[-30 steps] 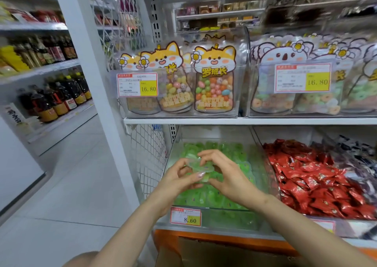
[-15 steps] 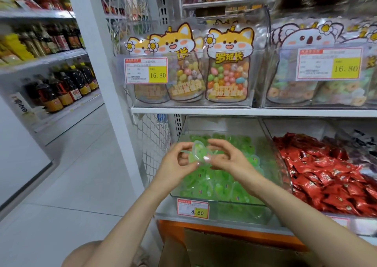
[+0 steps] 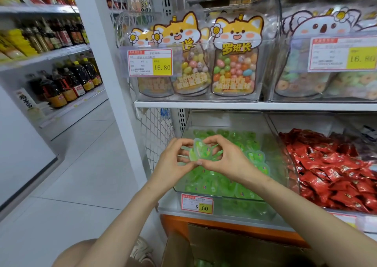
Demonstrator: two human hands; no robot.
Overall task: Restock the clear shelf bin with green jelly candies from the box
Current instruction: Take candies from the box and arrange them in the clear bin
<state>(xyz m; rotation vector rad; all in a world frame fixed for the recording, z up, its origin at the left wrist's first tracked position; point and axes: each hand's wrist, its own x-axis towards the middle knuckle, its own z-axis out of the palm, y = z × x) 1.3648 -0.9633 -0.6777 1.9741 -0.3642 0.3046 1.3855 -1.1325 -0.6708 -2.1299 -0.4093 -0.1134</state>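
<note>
A green jelly candy cup [image 3: 201,151] is held upright in front of the clear shelf bin [image 3: 230,120]. My left hand [image 3: 173,162] pinches its left side and my right hand [image 3: 226,160] pinches its right side, fingertips meeting under it. The bin on the lower shelf is filled with several green jelly candies [image 3: 253,158]; an 8.60 price tag [image 3: 197,203] sits on its front. The cardboard box [image 3: 234,246] stands open below the shelf, with a little green showing inside at the bottom edge.
A bin of red-wrapped candies [image 3: 334,171] sits right of the green bin. Above, clear bins hold cartoon-shaped candy jars [image 3: 234,63]. A white shelf post [image 3: 114,83] stands to the left, with bottles [image 3: 67,83] on shelves across the tiled aisle.
Both hands have lifted the jelly cup from low in the bin to just above the pile, turning it more upright. The camera has moved closer.
</note>
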